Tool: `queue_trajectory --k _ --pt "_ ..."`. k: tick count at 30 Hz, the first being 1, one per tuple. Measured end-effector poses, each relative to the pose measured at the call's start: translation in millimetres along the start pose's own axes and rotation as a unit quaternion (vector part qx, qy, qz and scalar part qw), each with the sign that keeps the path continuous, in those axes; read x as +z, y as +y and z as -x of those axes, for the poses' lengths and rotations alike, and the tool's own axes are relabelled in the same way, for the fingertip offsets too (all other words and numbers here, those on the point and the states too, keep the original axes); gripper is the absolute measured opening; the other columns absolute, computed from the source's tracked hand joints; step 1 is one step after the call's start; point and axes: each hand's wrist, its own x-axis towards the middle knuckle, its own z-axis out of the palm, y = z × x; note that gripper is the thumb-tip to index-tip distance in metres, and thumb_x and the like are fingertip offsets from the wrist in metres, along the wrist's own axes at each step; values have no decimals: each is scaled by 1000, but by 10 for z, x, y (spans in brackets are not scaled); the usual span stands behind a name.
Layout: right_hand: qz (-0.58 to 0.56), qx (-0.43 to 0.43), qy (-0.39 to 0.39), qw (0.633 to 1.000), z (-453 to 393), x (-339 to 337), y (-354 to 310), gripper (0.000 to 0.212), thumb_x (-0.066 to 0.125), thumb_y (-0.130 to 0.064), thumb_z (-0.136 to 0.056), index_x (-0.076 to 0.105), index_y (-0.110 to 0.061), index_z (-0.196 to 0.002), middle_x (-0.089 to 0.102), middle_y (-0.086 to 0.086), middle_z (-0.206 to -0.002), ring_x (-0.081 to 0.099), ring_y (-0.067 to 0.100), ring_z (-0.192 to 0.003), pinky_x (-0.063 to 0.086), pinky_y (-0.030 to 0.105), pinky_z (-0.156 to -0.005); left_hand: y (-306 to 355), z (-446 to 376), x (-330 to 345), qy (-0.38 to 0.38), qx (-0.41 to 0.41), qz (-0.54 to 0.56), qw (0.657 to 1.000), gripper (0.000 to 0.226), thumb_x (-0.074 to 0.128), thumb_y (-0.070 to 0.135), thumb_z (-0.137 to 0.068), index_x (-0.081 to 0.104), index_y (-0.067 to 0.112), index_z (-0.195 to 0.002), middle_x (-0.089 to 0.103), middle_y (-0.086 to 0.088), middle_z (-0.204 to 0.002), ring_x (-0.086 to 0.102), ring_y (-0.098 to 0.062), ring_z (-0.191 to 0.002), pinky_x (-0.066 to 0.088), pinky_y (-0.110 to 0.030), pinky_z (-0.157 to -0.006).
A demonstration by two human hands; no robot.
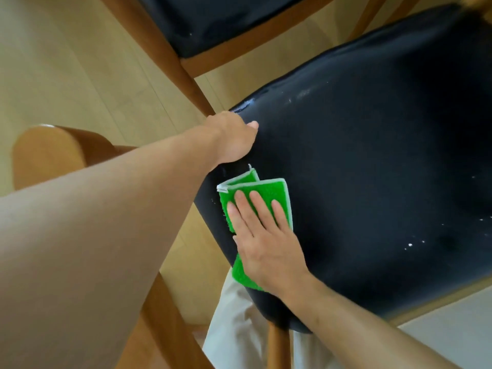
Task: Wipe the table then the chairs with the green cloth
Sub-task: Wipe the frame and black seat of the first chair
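Wiping the black chair seat [372,169]: keep the right hand [263,241] flat, fingers spread on the green cloth [269,190], toward the white specks lower right, while the left hand [234,137] grips the seat's edge

Pale wood-plank floor [80,75] under furniture; cream trousers [234,328] at bottom centre.

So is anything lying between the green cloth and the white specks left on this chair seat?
Nothing visible. The right hand presses the green cloth flat on the black seat; bare seat runs to the white specks. The left hand grips the seat's edge, off that path.
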Motion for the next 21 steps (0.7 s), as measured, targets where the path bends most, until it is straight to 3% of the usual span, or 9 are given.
queue_trajectory --k 3,6,9,14,17,21 --pt "13 -21 4 1000 -61 -44 224 59 56 -29 -88 42 -17 -145 37 2 -153 36 22 -140 20 42 -114 -5 14 6 -21 7 -26 999 55 27 43 -104 34 8 -146 32 -16 -151 29 -34 -138 28 -39 -107" --pt "-9 95 45 994 -319 -235 593 53 45 -29 -96 39 -13 -146 36 7 -154 34 27 -141 25 47 -113 -1 -6 2 -25 9 -21 999 61 28 49 -102 34 6 -145 32 -16 -151 29 -35 -138 28 -41 -108" --pt "-47 218 65 973 -678 -498 1115 55 31 -31 -101 25 -12 -152 21 8 -159 17 29 -147 13 49 -117 -15 -23 -7 -36 -7 1 999 72 26 59 -98 25 9 -150 26 -10 -156 21 -32 -143 25 -45 -113" --pt "-82 359 119 922 -1173 -717 1317 56 30 -28 -101 19 -11 -153 11 9 -162 8 31 -148 10 53 -117 33 -43 -35 -38 -21 22 999 76 20 63 -97 19 10 -152 23 -8 -157 17 -31 -144 19 -43 -113" --pt "-83 331 104 934 -1152 -632 983 55 31 -26 -101 19 -10 -153 13 10 -161 8 31 -148 10 52 -117 52 -40 -48 -28 -28 49 998 76 20 63 -97 24 9 -150 28 -10 -155 26 -32 -141 21 -41 -111" --pt "-2 184 39 982 -741 -383 473 59 38 -26 -94 28 -10 -150 28 11 -157 25 33 -143 23 51 -112 58 -58 -73 -8 -26 42 999 65 25 52 -101 35 5 -145 36 -15 -150 36 -32 -134 27 -37 -104"
